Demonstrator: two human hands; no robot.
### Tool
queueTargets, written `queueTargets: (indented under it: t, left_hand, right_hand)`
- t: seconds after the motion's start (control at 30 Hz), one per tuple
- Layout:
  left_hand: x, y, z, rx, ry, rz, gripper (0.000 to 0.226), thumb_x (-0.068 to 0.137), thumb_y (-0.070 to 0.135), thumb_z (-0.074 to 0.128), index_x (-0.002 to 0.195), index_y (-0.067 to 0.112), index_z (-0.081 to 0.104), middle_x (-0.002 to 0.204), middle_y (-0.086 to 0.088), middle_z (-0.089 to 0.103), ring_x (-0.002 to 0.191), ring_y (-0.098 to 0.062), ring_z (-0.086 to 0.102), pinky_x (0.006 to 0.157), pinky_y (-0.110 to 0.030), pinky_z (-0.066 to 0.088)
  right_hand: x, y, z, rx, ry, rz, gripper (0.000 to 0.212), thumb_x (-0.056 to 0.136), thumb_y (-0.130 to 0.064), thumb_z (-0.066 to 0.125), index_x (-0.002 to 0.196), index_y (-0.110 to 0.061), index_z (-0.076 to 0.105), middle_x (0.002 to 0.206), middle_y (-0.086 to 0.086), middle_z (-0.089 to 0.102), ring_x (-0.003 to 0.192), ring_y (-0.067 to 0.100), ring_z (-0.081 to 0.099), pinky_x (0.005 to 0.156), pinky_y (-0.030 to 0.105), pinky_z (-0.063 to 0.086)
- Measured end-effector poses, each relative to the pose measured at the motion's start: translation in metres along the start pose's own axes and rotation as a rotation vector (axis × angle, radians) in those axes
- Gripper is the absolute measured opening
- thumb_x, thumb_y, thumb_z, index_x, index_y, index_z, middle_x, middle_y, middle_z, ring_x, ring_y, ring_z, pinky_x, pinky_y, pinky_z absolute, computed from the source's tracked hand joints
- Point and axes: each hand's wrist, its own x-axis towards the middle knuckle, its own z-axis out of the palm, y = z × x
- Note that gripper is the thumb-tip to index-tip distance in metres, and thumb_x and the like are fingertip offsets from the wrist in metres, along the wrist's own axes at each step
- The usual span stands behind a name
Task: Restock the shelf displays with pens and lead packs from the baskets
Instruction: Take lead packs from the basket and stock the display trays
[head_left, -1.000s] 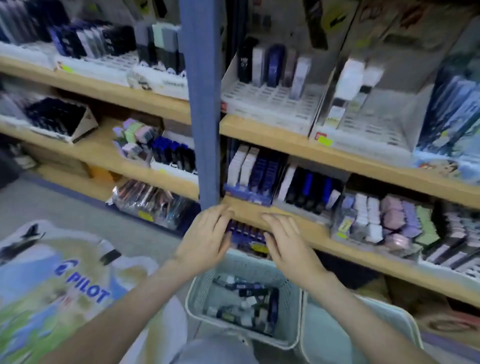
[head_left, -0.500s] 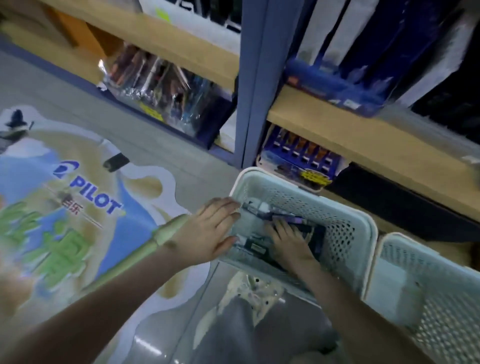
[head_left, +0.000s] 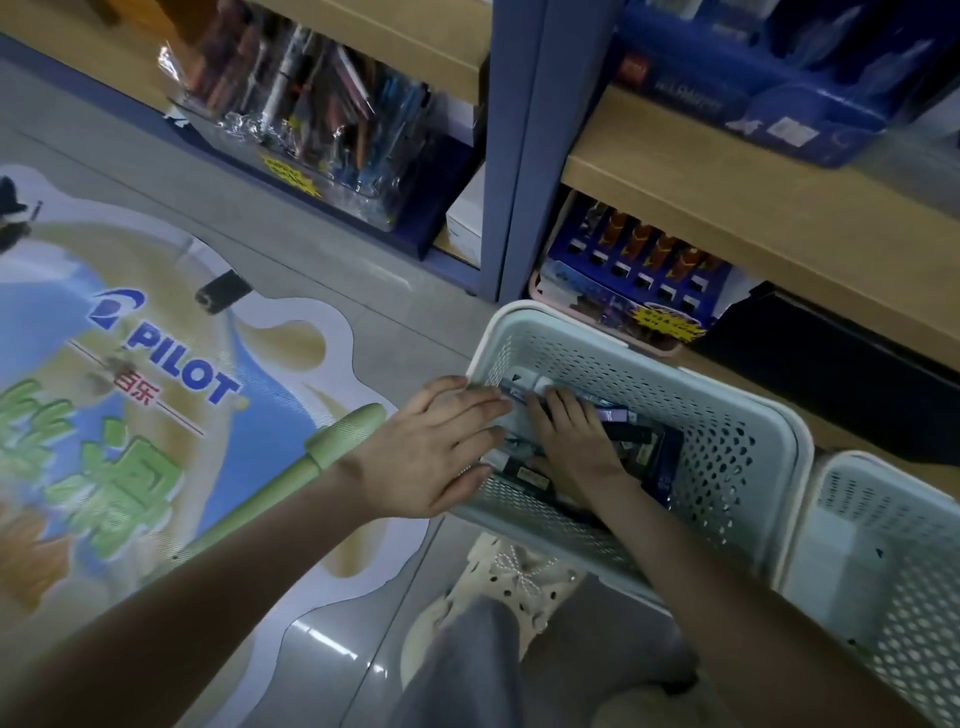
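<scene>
Dark pen and lead packs (head_left: 631, 434) are piled in the pale perforated plastic basket (head_left: 727, 426), centre right, long axes roughly left-to-right. The left hand (head_left: 441, 447) is laid flat-fingered on its rim. The right hand (head_left: 576, 441) is down among the packs, and its grip can't be told.

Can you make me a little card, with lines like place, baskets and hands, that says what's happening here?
Place: shop floor beside wooden shelves
Near basket: pale, full of holes, holds dark and white packs
Second basket: right of it, contents unclear
Left hand: fingers straight, lying over the near basket's left rim
Right hand: inside the near basket, on the packs; grip unclear
Floor: big PILOT sticker
Bottom shelf: blue display of orange-tipped pens
</scene>
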Motion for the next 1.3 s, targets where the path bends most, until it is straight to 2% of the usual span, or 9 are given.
queueTargets:
  t: [0.1, 0.3, 0.47, 0.6, 0.73, 0.87, 1.0, 1.13, 1.3]
  left_hand:
    - [-0.002, 0.002, 0.0, 0.012, -0.002, -0.028, 0.04, 0.099, 0.027, 0.039, 0.11, 0.004, 0.069, 0.129, -0.015, 0.06, 0.127, -0.03, 0.048, 0.113, -0.044, 0.028]
    - [-0.003, 0.004, 0.001, 0.018, -0.015, -0.039, 0.043, 0.099, 0.026, 0.034, 0.111, 0.004, 0.069, 0.129, -0.014, 0.061, 0.127, -0.03, 0.049, 0.111, -0.045, 0.029]
    - [-0.002, 0.004, 0.003, 0.021, -0.023, -0.042, 0.044, 0.1, 0.027, 0.032, 0.112, 0.005, 0.069, 0.129, -0.015, 0.06, 0.128, -0.03, 0.049, 0.111, -0.045, 0.029]
    - [-0.002, 0.004, 0.001, 0.034, -0.041, -0.035, 0.044, 0.1, 0.026, 0.033, 0.108, 0.004, 0.07, 0.127, -0.015, 0.062, 0.125, -0.031, 0.051, 0.111, -0.046, 0.03]
    - [-0.004, 0.003, -0.001, 0.054, -0.033, -0.013, 0.041, 0.099, 0.024, 0.036, 0.107, 0.003, 0.07, 0.118, -0.014, 0.065, 0.119, -0.03, 0.057, 0.11, -0.047, 0.033]
    - [-0.004, 0.002, -0.002, 0.035, 0.009, -0.024, 0.039, 0.099, 0.026, 0.039, 0.11, 0.002, 0.067, 0.116, -0.013, 0.066, 0.118, -0.029, 0.058, 0.108, -0.045, 0.036]
    - [-0.001, 0.012, -0.002, -0.106, 0.2, -0.232, 0.043, 0.095, 0.036, 0.05, 0.122, 0.002, 0.053, 0.126, -0.015, 0.06, 0.126, -0.026, 0.049, 0.111, -0.039, 0.031]
    - [0.021, 0.03, 0.001, -0.353, 0.242, -0.491, 0.074, 0.088, 0.05, 0.058, 0.138, -0.002, 0.04, 0.146, -0.012, 0.041, 0.139, -0.024, 0.033, 0.119, -0.034, 0.02]
    - [0.037, 0.035, 0.001, -0.596, 0.244, -0.56, 0.054, 0.097, 0.046, 0.045, 0.12, 0.0, 0.061, 0.136, -0.004, 0.052, 0.132, -0.015, 0.044, 0.116, -0.027, 0.027]
  right_hand:
    - [0.002, -0.01, 0.003, -0.142, 0.067, -0.032, 0.082, 0.08, -0.039, 0.068, 0.143, -0.003, 0.029, 0.128, 0.011, 0.051, 0.118, 0.029, 0.043, 0.103, 0.04, 0.029]
    - [-0.003, -0.02, 0.015, -0.248, 0.09, -0.108, 0.052, 0.077, -0.031, 0.066, 0.124, -0.012, 0.055, 0.112, 0.006, 0.058, 0.102, 0.023, 0.054, 0.09, 0.032, 0.041]
    - [-0.003, -0.022, 0.013, -0.198, 0.115, -0.116, 0.049, 0.079, -0.025, 0.064, 0.124, -0.011, 0.049, 0.11, 0.005, 0.056, 0.1, 0.022, 0.054, 0.09, 0.031, 0.039]
    - [0.002, -0.017, 0.015, -0.117, 0.276, -0.137, 0.055, 0.051, -0.022, 0.078, 0.098, -0.008, 0.055, 0.08, 0.007, 0.061, 0.071, 0.023, 0.056, 0.071, 0.033, 0.031]
    - [0.0, -0.016, 0.018, -0.114, 0.333, -0.185, 0.058, 0.048, -0.026, 0.082, 0.09, -0.007, 0.047, 0.069, 0.006, 0.062, 0.06, 0.022, 0.058, 0.062, 0.029, 0.045]
    - [-0.005, -0.009, 0.008, 0.143, 0.356, -0.196, 0.05, 0.04, -0.006, 0.087, 0.085, -0.004, 0.067, 0.071, 0.009, 0.065, 0.062, 0.025, 0.062, 0.06, 0.028, 0.051]
    - [-0.028, 0.0, -0.023, 0.621, 0.554, -0.13, 0.034, 0.083, -0.01, 0.069, 0.114, 0.0, 0.057, 0.097, 0.016, 0.066, 0.093, 0.026, 0.06, 0.081, 0.032, 0.05]
    - [-0.046, -0.016, -0.073, 0.789, 0.682, -0.225, 0.027, 0.092, -0.02, 0.052, 0.116, -0.009, 0.047, 0.098, 0.014, 0.062, 0.095, 0.016, 0.05, 0.084, 0.018, 0.039]
    - [-0.054, -0.027, -0.102, 0.913, 0.63, -0.285, 0.025, 0.093, -0.018, 0.049, 0.117, -0.014, 0.043, 0.103, 0.015, 0.062, 0.1, 0.015, 0.052, 0.085, 0.021, 0.041]
